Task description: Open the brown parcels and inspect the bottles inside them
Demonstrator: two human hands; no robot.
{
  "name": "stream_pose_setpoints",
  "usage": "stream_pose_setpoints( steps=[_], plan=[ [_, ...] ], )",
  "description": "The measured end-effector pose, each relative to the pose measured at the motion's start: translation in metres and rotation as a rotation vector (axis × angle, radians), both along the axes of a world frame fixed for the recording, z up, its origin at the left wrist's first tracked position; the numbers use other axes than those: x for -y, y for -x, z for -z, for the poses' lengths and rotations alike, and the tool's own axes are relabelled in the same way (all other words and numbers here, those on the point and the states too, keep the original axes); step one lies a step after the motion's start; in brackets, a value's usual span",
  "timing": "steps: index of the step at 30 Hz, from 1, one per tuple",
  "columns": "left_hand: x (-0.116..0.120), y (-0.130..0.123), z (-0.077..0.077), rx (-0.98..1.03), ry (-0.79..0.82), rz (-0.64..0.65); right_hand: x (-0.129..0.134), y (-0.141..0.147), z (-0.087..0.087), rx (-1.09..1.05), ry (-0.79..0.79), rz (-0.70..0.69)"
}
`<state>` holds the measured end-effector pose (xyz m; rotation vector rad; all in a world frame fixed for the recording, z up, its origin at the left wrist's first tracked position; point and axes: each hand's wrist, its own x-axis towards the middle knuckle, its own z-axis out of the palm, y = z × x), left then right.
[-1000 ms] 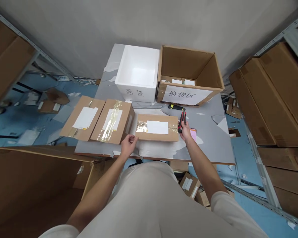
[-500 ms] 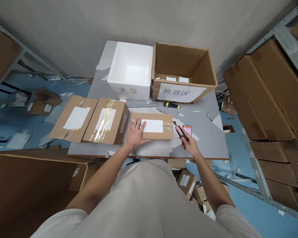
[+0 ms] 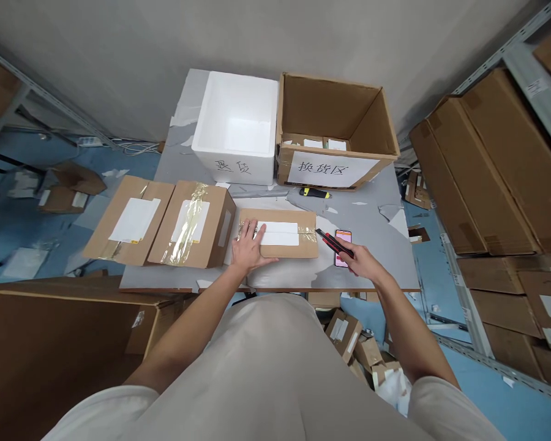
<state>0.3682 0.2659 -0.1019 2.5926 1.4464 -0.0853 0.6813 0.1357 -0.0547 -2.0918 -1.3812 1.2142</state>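
Observation:
A taped cardboard box (image 3: 284,250) with a white label lies flat in front of me on the grey table (image 3: 386,269). My left hand (image 3: 248,248) rests on its left end, fingers spread. In my right hand (image 3: 360,260) is a red and black utility knife (image 3: 334,243), its tip at the box's right end, by the tape. The knife passes over a phone (image 3: 343,260) with a lit screen. Two taller taped boxes, a left one (image 3: 119,245) and a right one (image 3: 165,236), stand side by side to the left.
Behind are a white foam box (image 3: 234,165) and an open cardboard box (image 3: 335,98) holding small items. A yellow and black cutter (image 3: 314,193) lies before them. Shelving with large cartons (image 3: 477,177) stands right; a big open carton (image 3: 64,343) is lower left.
My right hand has moved slightly right and turned, so the knife lies more level and its tip points left at the box's end. The left hand stays on the box.

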Motion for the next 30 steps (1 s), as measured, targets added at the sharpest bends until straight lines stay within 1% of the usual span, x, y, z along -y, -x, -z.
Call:
stream_pose_setpoints(
  steps=[3,7,15,19,23,27,30],
  plan=[
    [0.001,0.001,0.0,0.002,0.008,-0.001,-0.005,-0.006,-0.009,-0.017,0.033,-0.059],
    [0.001,0.0,-0.001,0.0,0.026,0.001,-0.007,-0.01,-0.016,-0.043,0.063,-0.127],
    [0.001,0.001,-0.002,-0.022,0.035,0.011,0.004,-0.009,-0.018,-0.084,0.094,-0.116],
    [0.001,0.001,-0.003,-0.039,0.047,0.006,0.018,-0.004,-0.011,-0.096,0.055,-0.075],
    [0.001,0.0,-0.004,-0.054,0.067,0.001,0.039,0.01,0.005,-0.091,-0.017,0.036],
    [0.001,0.0,-0.005,-0.051,0.065,0.01,0.056,0.02,0.017,-0.166,-0.01,0.122],
    [0.001,0.001,-0.005,-0.037,0.06,0.015,0.065,0.021,0.019,-0.257,0.023,0.103]
  ],
)
